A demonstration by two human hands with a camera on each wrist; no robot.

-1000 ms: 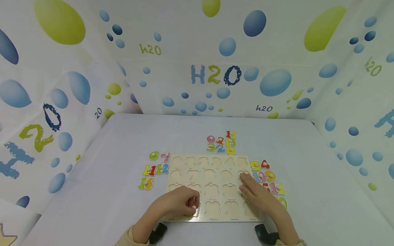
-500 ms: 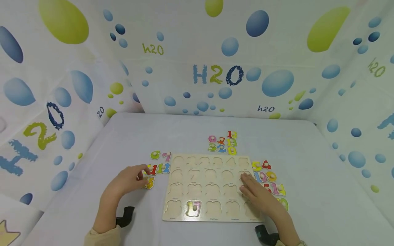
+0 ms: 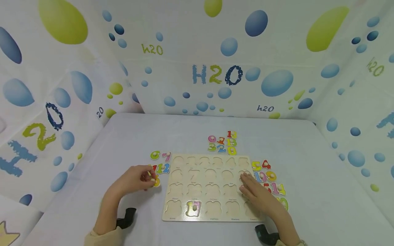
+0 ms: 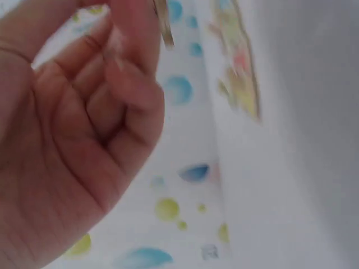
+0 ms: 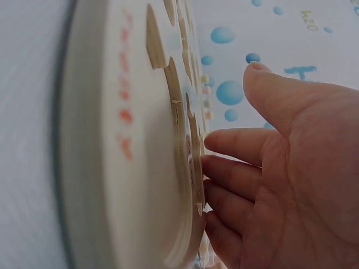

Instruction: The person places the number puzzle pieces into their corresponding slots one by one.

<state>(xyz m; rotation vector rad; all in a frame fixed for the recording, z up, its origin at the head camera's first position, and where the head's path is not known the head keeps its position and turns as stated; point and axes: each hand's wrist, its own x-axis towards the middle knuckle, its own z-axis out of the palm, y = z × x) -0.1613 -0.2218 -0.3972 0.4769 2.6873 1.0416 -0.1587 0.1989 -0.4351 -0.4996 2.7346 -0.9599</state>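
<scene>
Beige sleeve (image 3: 103,237), far left, leads to the left hand (image 3: 134,178). Thumb and fingers are clamped on a yellow piece (image 3: 157,182), located just left of the board (image 3: 203,196); the fingers mask part of its figure, which appears to be a 6. Behind it, on the tabletop (image 3: 295,147), lie the green 6 (image 3: 155,155), the 12 (image 3: 163,168) and the pink 7 (image 3: 166,156). The 17 (image 3: 193,208) sits in the board's front row, second slot from left. Right hand (image 3: 258,194): fingers extended across the board's right side, thumb spread. Hands are well apart. Adjacent at right: red 4 (image 3: 266,164).
</scene>
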